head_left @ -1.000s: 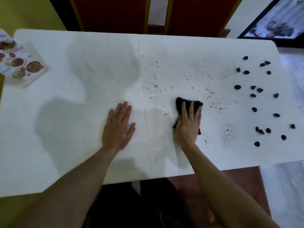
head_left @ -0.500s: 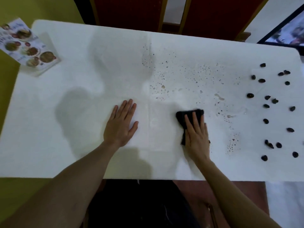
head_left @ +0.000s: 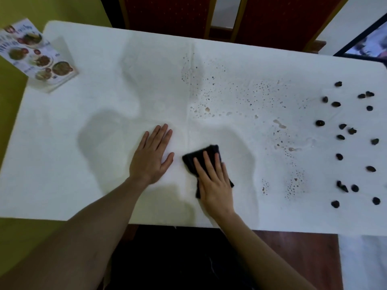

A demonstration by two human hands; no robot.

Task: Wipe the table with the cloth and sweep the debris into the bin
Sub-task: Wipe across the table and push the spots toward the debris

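Note:
A white table (head_left: 62, 164) fills the view. My right hand (head_left: 215, 183) lies flat on a small black cloth (head_left: 199, 156) near the front middle, pressing it to the surface. My left hand (head_left: 151, 156) rests flat on the bare table just left of the cloth, fingers apart, holding nothing. Fine brown specks and wet spots (head_left: 240, 101) spread across the table's middle and right. Several dark debris pieces (head_left: 343, 137) lie scattered at the right end. No bin is in view.
A food menu card (head_left: 35, 55) sits at the table's far left corner, hanging over the edge. Red-backed wooden chairs (head_left: 272, 19) stand behind the far edge. A dark screen (head_left: 368, 45) shows at the upper right.
My right hand has slid the black cloth leftward, close to my left hand. My left hand stays flat in place. The camera view has shifted a little.

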